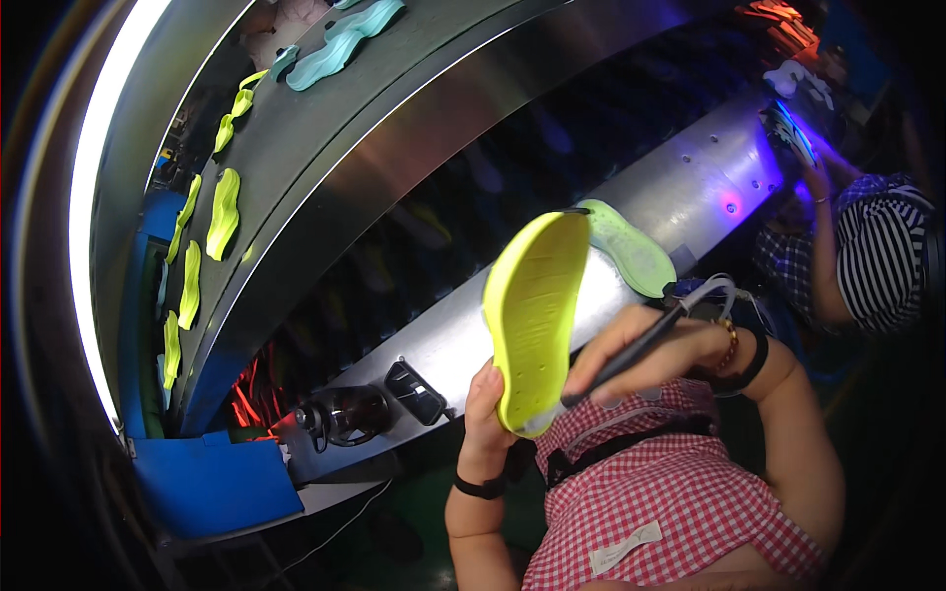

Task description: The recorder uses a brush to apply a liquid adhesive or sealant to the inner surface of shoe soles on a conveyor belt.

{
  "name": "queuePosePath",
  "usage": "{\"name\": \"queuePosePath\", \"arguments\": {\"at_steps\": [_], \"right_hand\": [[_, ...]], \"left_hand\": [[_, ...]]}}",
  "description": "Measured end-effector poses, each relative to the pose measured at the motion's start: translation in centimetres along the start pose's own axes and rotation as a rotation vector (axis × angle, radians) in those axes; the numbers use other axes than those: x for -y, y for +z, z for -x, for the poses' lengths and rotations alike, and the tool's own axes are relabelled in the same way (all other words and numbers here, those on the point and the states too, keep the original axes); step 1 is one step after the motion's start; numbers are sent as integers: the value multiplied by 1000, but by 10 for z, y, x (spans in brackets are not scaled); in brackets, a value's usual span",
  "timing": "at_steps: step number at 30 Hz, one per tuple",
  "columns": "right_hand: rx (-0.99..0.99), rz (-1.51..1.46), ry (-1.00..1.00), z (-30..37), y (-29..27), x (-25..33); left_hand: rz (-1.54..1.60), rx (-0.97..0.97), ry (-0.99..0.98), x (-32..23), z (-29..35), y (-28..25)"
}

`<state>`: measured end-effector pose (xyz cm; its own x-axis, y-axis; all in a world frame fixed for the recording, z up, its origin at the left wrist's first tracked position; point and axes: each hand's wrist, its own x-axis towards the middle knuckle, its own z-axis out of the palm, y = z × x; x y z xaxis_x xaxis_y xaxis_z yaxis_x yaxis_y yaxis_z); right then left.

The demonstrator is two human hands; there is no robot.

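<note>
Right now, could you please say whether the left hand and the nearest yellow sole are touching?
Touching: the head view shows the left hand gripping the nearest yellow sole by its lower left edge.

One left hand, one right hand, one black-handled tool, one held yellow shoe sole.
On the bench: one pale green sole at the near edge, one dark jug and one black tray toward the left end; at least three yellow soles along the conveyor belt's left edge, the others overlapping too much to count; two black wristbands.
</note>
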<state>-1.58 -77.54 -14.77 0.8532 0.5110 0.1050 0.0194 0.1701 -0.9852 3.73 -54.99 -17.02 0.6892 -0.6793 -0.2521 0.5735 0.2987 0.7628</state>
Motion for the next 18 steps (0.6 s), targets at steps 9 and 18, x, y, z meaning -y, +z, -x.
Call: {"name": "queuePosePath", "arguments": {"at_steps": [9, 18], "right_hand": [[202, 120, -143, 2, -30, 12], [158, 198, -217, 14, -47, 17]], "left_hand": [[33, 70, -434, -25, -10, 11], [-87, 30, -427, -34, 3, 11]]}}
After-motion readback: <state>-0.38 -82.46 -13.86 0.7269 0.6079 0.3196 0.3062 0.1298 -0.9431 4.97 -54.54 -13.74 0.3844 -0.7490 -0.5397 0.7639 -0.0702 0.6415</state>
